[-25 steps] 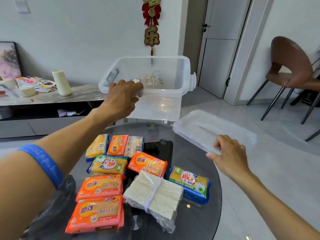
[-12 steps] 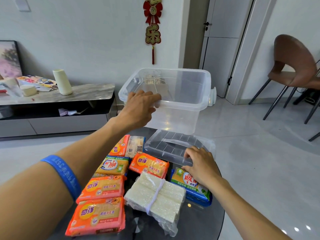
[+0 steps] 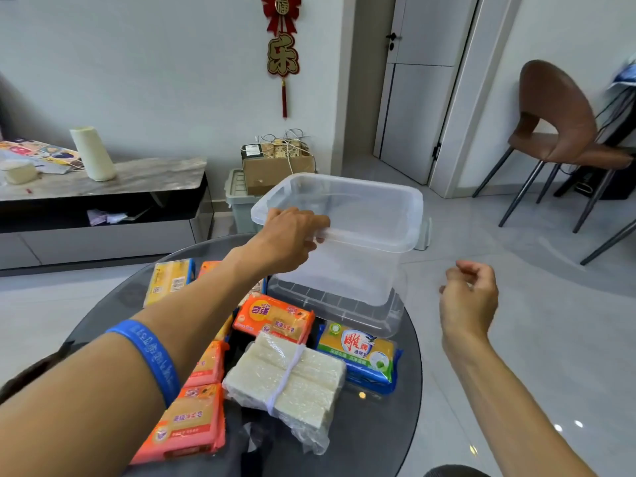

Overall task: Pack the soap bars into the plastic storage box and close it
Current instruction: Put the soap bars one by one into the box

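My left hand (image 3: 292,232) grips the near-left rim of the clear plastic storage box (image 3: 371,235), which sits on its clear lid (image 3: 361,313) at the far side of the round dark glass table (image 3: 378,425). The box looks empty. My right hand (image 3: 469,297) hovers to the right of the box, fingers loosely curled, holding nothing. Wrapped soap bars lie on the table: orange packs (image 3: 275,316) (image 3: 189,421), a yellow pack (image 3: 168,280), a green-and-blue pack (image 3: 361,356) and a clear-wrapped bundle of white bars (image 3: 285,376).
A low TV cabinet (image 3: 103,201) with a white roll stands at the left wall. A cardboard box (image 3: 275,166) rests on a grey bin behind the table. A brown chair (image 3: 557,132) stands at the right, near a door.
My right hand laid the lid on the table and let go, moving off to the right. My left hand brought the box down onto the lid.
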The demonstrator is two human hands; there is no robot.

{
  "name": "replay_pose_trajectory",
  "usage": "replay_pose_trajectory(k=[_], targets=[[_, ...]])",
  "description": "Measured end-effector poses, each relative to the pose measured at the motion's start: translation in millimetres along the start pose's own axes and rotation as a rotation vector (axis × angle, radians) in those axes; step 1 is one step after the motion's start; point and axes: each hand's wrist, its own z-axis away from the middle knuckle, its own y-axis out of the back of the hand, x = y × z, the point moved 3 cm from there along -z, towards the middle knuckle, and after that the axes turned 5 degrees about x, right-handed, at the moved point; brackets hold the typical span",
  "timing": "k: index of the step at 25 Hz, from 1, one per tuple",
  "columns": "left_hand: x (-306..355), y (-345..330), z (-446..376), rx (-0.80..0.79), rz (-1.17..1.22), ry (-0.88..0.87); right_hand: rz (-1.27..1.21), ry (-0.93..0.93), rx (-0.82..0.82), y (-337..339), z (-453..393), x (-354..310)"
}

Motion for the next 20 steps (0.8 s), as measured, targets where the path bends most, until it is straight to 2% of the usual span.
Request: replay_pose_trajectory(k=[2, 4, 6, 8, 11, 14, 20], targets=[[1, -13, 2, -0.072, -0.005, -0.005, -0.048, 0.109, 0.014, 5, 7, -10], [2, -22, 4, -0.129, -0.011, 0.012, 0.008, 0.416, -0.021, 3, 18, -30], [2, -25, 3, -0.149, -0.012, 0.015, 0.176, 0.72, -0.135, -9, 25, -51], [3, -25, 0, -0.168, -0.005, 0.004, 0.416, 0.873, -0.322, -26, 28, -58], [0, -30, -1, -0.167, -0.002, -0.003, 0.635, 0.874, -0.526, -38, 32, -49], [0, -33, 0, -0.129, -0.046, 0.001, 0.661, 0.885, -0.545, -39, 29, -47], [8, -15, 19, -0.143, -0.178, 0.048, 0.903, 0.876, -0.678, -41, 26, -58]])
